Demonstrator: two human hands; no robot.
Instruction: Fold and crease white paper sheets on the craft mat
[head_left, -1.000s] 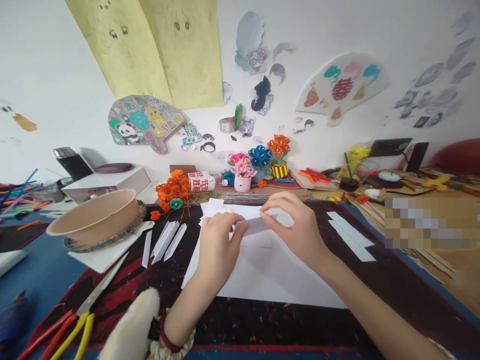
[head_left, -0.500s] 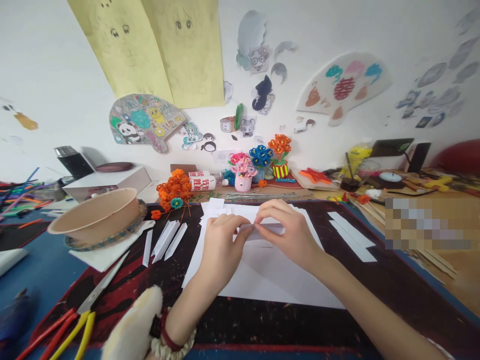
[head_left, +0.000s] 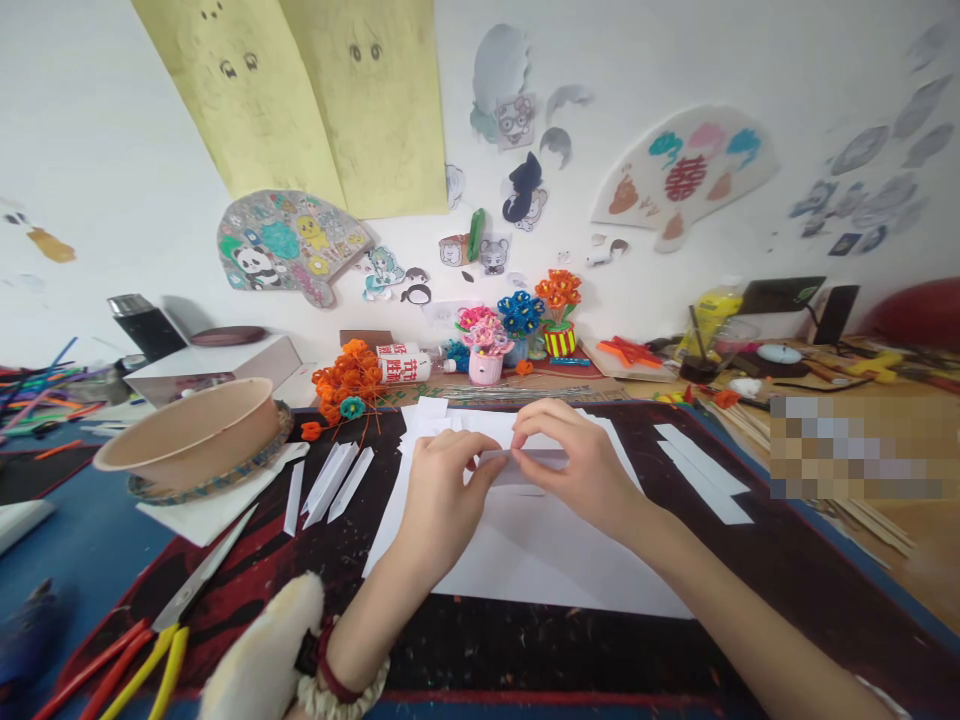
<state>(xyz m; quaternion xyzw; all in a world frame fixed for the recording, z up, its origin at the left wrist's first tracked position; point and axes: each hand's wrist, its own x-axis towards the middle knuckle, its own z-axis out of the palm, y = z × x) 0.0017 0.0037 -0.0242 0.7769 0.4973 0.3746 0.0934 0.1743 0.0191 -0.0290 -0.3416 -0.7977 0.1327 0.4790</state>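
Both hands pinch a small white paper strip (head_left: 529, 461) held above larger white paper sheets (head_left: 525, 550). My left hand (head_left: 448, 485) grips its left end between thumb and fingertips. At the middle and right, my right hand (head_left: 574, 455) closes thumb and index finger on the strip's upper edge. The fingers partly cover it, so its folds are hard to make out. Several folded paper strips (head_left: 330, 485) lie to the left on the dark mat. Flat, unfolded paper strips (head_left: 705, 475) rest on the mat's right side.
Scissors (head_left: 176, 600) and red- and yellow-handled pliers or similar tools lie front left. A beige bowl (head_left: 187, 430) stands behind them. Orange craft flowers (head_left: 349, 380), a pink flower pot (head_left: 485, 365) and a bottle (head_left: 409, 363) line the back. Thin wooden sticks (head_left: 862, 530) lie right.
Almost nothing differs. The right fingertips have shifted very slightly to the right, away from the left ones, while both hands keep pinching the strip.
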